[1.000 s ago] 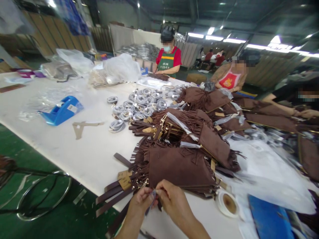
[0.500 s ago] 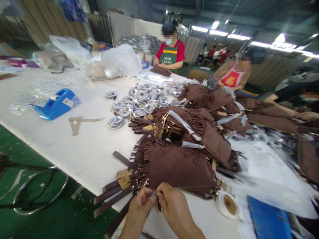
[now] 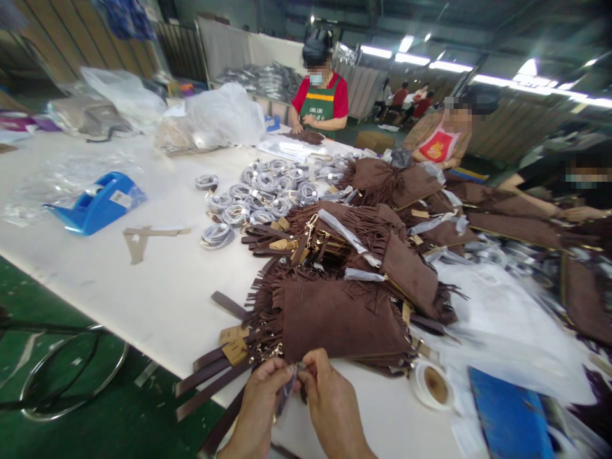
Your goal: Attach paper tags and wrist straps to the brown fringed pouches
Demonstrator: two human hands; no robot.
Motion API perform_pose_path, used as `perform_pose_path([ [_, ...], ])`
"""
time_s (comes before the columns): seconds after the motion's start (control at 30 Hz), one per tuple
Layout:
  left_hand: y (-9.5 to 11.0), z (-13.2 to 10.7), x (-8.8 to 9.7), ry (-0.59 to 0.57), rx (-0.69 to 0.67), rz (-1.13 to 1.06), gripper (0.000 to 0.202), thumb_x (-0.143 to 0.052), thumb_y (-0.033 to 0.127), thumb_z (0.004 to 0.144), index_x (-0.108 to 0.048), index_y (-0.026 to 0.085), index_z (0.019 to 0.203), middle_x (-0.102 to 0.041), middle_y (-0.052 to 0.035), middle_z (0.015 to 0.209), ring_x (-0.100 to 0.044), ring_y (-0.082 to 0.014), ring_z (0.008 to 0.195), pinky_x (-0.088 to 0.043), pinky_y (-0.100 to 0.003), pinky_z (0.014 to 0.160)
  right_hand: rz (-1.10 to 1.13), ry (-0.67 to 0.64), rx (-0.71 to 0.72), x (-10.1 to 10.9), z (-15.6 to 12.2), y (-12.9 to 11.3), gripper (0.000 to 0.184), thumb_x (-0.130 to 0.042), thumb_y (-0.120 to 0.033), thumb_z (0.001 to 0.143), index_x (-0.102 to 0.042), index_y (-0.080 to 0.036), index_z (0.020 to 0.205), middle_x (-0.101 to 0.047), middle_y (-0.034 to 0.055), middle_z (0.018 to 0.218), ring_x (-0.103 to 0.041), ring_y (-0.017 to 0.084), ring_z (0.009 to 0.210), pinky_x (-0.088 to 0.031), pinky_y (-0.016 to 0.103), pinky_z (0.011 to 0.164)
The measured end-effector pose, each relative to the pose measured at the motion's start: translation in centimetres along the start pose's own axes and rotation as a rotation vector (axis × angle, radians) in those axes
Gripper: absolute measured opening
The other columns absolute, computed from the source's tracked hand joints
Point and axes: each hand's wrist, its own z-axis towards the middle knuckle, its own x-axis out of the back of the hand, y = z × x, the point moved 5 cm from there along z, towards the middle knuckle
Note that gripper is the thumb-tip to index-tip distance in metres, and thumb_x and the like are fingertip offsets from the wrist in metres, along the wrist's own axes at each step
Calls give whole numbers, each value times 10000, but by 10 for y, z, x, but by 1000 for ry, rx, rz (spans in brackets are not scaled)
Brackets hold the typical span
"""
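Note:
My left hand (image 3: 258, 405) and my right hand (image 3: 335, 405) meet at the near edge of the table, both closed with fingertips pinched together. Between them is a small strip in thin clear plastic (image 3: 287, 390), partly covered by the fingers; what lies inside the plastic I cannot make out. Just beyond my fingertips lies a stack of brown fringed bags (image 3: 339, 315), with metal rings and clasps at its left end. Brown straps (image 3: 213, 379) stick out there toward the table edge, and cardboard tags (image 3: 235, 349) hang beside them.
A roll of tape (image 3: 433, 384) and a blue flat object (image 3: 509, 414) lie to the right. Coiled grey straps (image 3: 265, 185) are heaped mid-table. A blue tape dispenser (image 3: 98, 204) stands at left. Co-workers (image 3: 321, 95) are across the table, beside more brown bags (image 3: 387, 182).
My fingers have shifted slightly on the plastic-wrapped strip, and more of it shows below the left fingertips. The whole view has moved a little, so things sit further left.

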Motion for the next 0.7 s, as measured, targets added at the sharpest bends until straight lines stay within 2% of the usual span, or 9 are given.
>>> perform_pose_path([
  [0.2,4,-2,0,-25,80,-60,177,-779,228,655,-657,140,748,-655,-27,730,-582,-131,641,-437,-220,613,-15,56,22,1,-1,-2,63,-428,-176,888,-450,-235,893,-635,-25,716,-624,156,635,-340,224,562],
  [0.47,5,2,-1,-73,179,-72,159,-762,180,646,-614,144,694,-653,-27,674,-611,-141,582,-462,-232,556,-51,125,-10,-10,1,-1,127,-450,-99,819,-458,-225,823,-607,-19,704,-582,154,629,-316,232,570],
  [0.7,2,3,0,-76,251,-41,178,-746,187,656,-573,155,679,-655,-27,660,-631,-146,575,-468,-222,549,125,140,-152,-21,1,9,134,-401,-129,839,-473,-235,800,-584,-48,651,-561,135,595,-323,219,565],
])
